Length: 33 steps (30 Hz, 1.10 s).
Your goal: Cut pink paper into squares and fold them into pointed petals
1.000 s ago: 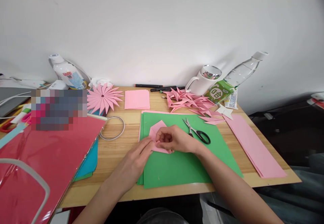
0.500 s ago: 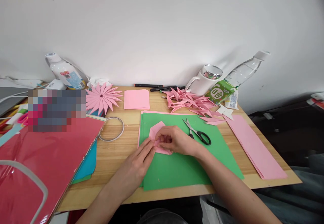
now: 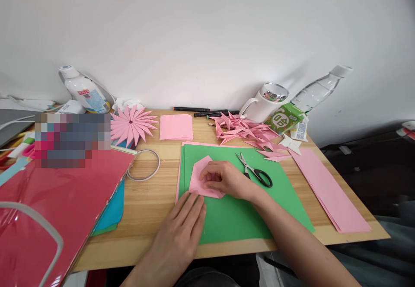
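Observation:
A partly folded sheet of pink paper (image 3: pixel 198 179) with corners cut across lies on the green card sheets (image 3: pixel 246 218). My left hand (image 3: pixel 181 226) rests flat at the paper's lower left edge, fingers stretched out side by side. Over the paper's right half, my right hand (image 3: pixel 227 179) bends its fingers and thumb onto the paper; what lies beneath the fingertips is partly hidden. Scissors (image 3: pixel 254 171) with black handles lie slightly open on the green card, right of my right hand.
Folded pink paper pieces (image 3: pixel 243 129) are heaped by a white mug (image 3: pixel 264 103) at the back. A square pink stack (image 3: pixel 176 127), a pink paper star (image 3: pixel 132 125) and a tape roll (image 3: pixel 158 166) lie leftward. Pink strips (image 3: pixel 330 192) lie right; a red folder (image 3: pixel 65 205) covers the left.
My left hand has drawn down and toward me, from beside my right fingertips to the paper's lower edge, its fingers now flat. My right hand has stayed nearly in place over the paper.

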Tool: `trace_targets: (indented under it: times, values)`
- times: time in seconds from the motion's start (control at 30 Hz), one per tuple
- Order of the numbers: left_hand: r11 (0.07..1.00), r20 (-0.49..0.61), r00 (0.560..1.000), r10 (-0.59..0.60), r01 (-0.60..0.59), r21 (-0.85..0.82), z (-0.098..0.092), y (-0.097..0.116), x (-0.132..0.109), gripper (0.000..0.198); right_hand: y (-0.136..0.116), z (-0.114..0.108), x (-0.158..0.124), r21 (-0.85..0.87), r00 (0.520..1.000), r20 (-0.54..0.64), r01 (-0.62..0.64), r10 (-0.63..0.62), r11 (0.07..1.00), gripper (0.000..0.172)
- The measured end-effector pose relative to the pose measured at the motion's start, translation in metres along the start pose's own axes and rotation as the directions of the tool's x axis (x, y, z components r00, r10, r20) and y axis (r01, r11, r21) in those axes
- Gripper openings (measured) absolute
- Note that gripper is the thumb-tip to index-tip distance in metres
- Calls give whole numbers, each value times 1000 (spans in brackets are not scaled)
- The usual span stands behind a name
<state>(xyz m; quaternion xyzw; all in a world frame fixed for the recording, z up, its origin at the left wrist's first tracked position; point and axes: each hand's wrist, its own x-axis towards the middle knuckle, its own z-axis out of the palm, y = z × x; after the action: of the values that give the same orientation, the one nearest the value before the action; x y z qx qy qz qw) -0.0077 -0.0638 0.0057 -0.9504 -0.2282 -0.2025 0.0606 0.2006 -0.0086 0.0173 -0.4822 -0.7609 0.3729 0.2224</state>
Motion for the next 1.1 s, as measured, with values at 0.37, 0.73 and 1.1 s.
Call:
trace_targets:
  times: [0.37, 0.73, 1.1]
  values:
    - [998, -36, 998, -52, 53, 22, 1, 4, -5, 31, 4, 2, 0, 25, 1000, -5, -3, 3, 1000, 5]
    - [999, -1, 999, -37, 37, 19, 3, -3, -3, 28, 3, 3, 2, 34, 1000, -1, -18, 18, 999, 8]
    - [997, 1, 1000, -6, 6, 73, 8, -4, -5, 28, 1, 2, 2, 32, 999, 3, -49, 49, 998, 11]
